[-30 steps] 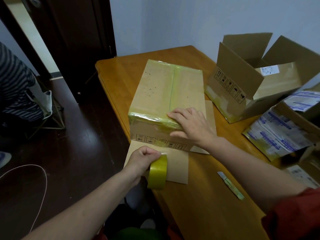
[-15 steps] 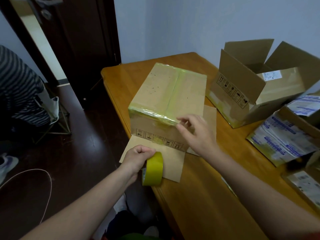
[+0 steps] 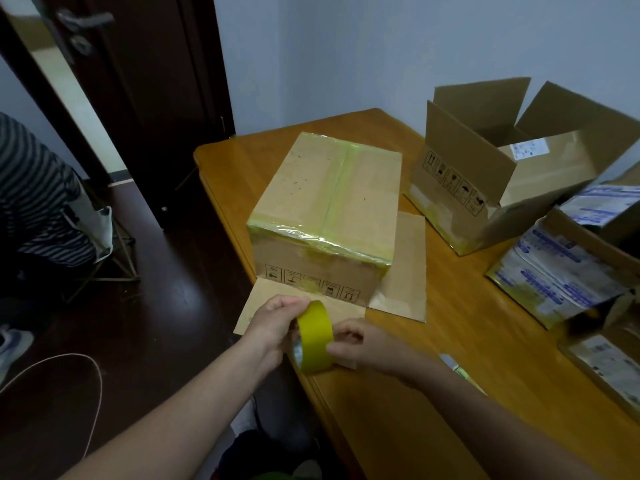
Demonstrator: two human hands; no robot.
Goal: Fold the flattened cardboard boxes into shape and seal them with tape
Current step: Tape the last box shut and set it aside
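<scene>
**One box taped on top, roll in hand for the next strip**

We are looking down over the near edge of the wooden table (image 3: 485, 334). The left hand (image 3: 273, 327) is gripping the yellow tape roll (image 3: 315, 337), fingers curled over its rim, holding it upright just above the table's edge. The right hand (image 3: 363, 344) is pinching the roll's outer band from the other side. We are guessing it is feeling for the loose end, though no free strip is showing.

Just beyond the roll, the folded box (image 3: 325, 202) is standing in the middle of the table. Its top is carrying tape along the centre seam and along the near and far edges, so that face is looking finished. Two flaps (image 3: 401, 271) are lying flat on the table at its foot, one towards us and one to the right, so we are judging the underside unsealed.

Behind it to the right, a second box (image 3: 485, 188) is sitting formed, tape low on its side, upper flaps standing open. Further right, labelled boxes (image 3: 561, 282) are lying stacked; we cannot tell whether they belong to the job. A small tool (image 3: 448, 360) is lying by the right forearm, too blurred to name.

We are reckoning the work partway done, with more strips to pull and open flaps to close.
</scene>
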